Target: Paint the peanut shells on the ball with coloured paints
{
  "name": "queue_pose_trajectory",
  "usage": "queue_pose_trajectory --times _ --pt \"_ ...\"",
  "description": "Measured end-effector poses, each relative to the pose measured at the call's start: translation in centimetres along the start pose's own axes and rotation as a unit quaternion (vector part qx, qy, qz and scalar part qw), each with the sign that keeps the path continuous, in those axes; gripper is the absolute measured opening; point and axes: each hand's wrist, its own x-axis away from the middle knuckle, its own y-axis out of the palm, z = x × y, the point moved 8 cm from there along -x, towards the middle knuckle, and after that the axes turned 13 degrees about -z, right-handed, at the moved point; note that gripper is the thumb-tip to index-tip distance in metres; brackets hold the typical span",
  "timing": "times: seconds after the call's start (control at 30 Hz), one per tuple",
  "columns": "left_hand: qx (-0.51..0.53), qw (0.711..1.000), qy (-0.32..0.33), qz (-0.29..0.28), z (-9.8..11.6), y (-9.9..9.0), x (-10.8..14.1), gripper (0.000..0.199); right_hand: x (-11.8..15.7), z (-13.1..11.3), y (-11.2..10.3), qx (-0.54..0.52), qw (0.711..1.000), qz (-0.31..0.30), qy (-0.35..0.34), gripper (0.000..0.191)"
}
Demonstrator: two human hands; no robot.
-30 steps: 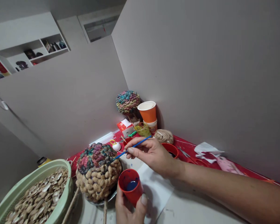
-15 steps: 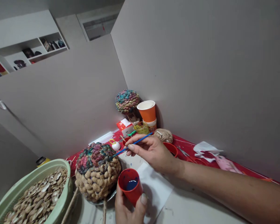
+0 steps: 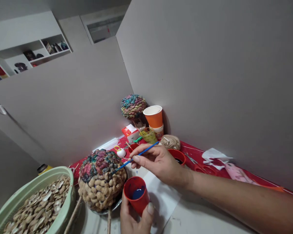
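A blue paintbrush is pinched in my right hand, its tip touching the peanut-shell dome near its right side. The dome's upper part carries red, green and dark blue paint; its lower shells are bare tan. Just right of the dome, my left hand grips a red cup with dark blue paint inside, tilted towards me. Beneath the dome a shiny metal bowl shows only at its edge.
At left stands a green basket of peanut shells, beside wooden sticks. Behind are a painted peanut-shell tree, orange paper cups, twine, a red cup and scissors. White paper lies under my right arm.
My right hand has shifted slightly, and the brush tip has moved down and left over the dome, from the painted edge onto the shells below. The left hand and cup stay put.
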Motion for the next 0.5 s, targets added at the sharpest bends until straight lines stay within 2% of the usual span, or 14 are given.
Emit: queue_pose_trajectory --times 0.1,0.3,0.5 --pt "0.001 1.000 0.001 0.001 0.1 0.0 0.0 0.069 -0.1 0.2 0.2 0.004 1.000 -0.013 0.007 0.020" --pt "0.002 1.000 -0.005 0.007 0.0 -0.1 0.1 0.072 -0.1 0.0 -0.9 0.015 0.999 0.030 -0.003 0.019" --pt "-0.011 1.000 0.002 0.000 0.5 0.0 0.0 0.067 0.1 -0.1 0.6 0.012 1.000 -0.020 -0.001 0.018"
